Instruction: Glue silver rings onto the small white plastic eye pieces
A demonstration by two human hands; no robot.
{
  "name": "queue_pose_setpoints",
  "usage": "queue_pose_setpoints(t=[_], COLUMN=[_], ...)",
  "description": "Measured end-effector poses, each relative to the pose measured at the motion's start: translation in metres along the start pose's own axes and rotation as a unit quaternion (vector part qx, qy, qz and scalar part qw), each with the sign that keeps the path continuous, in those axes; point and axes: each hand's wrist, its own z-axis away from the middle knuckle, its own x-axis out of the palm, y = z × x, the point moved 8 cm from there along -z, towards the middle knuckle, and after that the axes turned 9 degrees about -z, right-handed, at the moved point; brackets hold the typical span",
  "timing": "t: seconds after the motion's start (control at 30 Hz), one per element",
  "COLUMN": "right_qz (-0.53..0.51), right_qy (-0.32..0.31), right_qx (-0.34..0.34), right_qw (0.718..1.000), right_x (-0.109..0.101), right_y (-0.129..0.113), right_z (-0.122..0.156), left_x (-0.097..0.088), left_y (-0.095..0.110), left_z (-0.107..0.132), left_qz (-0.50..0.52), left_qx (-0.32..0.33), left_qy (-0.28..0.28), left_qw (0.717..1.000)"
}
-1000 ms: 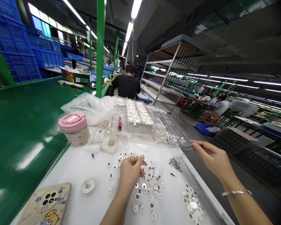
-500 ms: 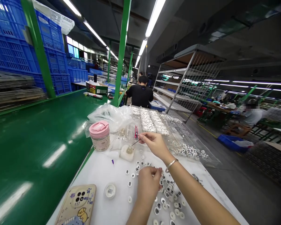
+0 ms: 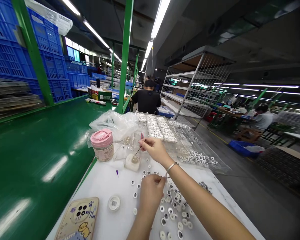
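My right hand [image 3: 153, 150], with a silver bangle at its wrist, pinches a thin dark stick [image 3: 137, 151]. The stick slants down, its lower end at the mouth of a small glass pot [image 3: 134, 159] set on a white block [image 3: 132, 164]. Closer to me, my left hand [image 3: 151, 191] is closed, thumb against fingers; whatever it holds is hidden. Small white rings with dark centres [image 3: 170, 210] lie scattered on the white tabletop around and right of it. A purple dispensing tip [image 3: 117, 172] and a round white dish [image 3: 114, 203] lie to the left.
A pink-lidded jar [image 3: 102, 145] stands before a clear plastic bag [image 3: 115, 125]. Trays of white parts [image 3: 161, 128] lie at the back. A phone in a patterned case [image 3: 78, 218] rests front left, beside a green bench [image 3: 47, 140]. A person in black [image 3: 147, 100] sits ahead.
My right hand has come nearer the glass pot, and the stick is held more steeply with its end at the pot's mouth. My left hand stays closed. The whole view has shifted slightly.
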Motion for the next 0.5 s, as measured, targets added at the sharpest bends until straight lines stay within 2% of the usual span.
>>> queue_pose_setpoints(t=[0.13, 0.2, 0.27, 0.33, 0.43, 0.5], right_qz=[0.042, 0.082, 0.151, 0.249, 0.364, 0.365], right_qy=[-0.068, -0.080, -0.076, -0.068, -0.075, -0.089], right_qx=[0.018, 0.014, 0.005, 0.026, 0.139, 0.230], right_qw=[0.997, 0.993, 0.986, 0.966, 0.918, 0.898], right_x=[0.012, 0.004, -0.016, -0.047, -0.098, -0.122], right_y=[-0.004, -0.009, -0.010, 0.002, 0.043, 0.068], right_z=[0.011, 0.028, 0.054, 0.086, 0.136, 0.164], left_x=[-0.004, -0.007, -0.009, -0.010, -0.006, -0.003], left_y=[0.002, 0.003, 0.004, 0.004, 0.000, -0.003], left_z=[0.000, -0.001, -0.001, -0.002, -0.002, -0.002], left_qz=[-0.039, -0.057, -0.071, -0.089, -0.131, -0.160], left_qx=[0.012, 0.019, 0.028, 0.035, 0.023, 0.017], left_qy=[0.014, 0.029, 0.041, 0.054, 0.045, 0.039], left_qw=[0.999, 0.998, 0.996, 0.994, 0.990, 0.986])
